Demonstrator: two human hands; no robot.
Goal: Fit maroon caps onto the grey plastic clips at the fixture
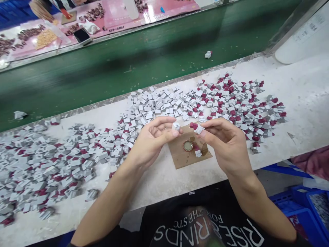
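Note:
My left hand [156, 137] pinches a small light-grey plastic block [176, 127] between thumb and fingertips. A short gap to the right, my right hand [223, 137] grips a small grey-and-maroon plastic piece [197, 128], its maroon end facing the left hand. Below both hands lies a brown cardboard square [182, 162]. On it sit a small round dish [188, 146] with a beaded-looking rim, a wet dark stain, and another grey-and-maroon piece [198, 153]. The two held parts are apart.
Loose grey blocks [154, 103] pile behind my hands; mixed grey-and-maroon pieces [239, 103] spread right and left. A green conveyor belt [128, 72] runs beyond, with a few stray pieces. Across it, a person's hand [66, 14] is over a pink table. Blue crates [305, 212] stand lower right.

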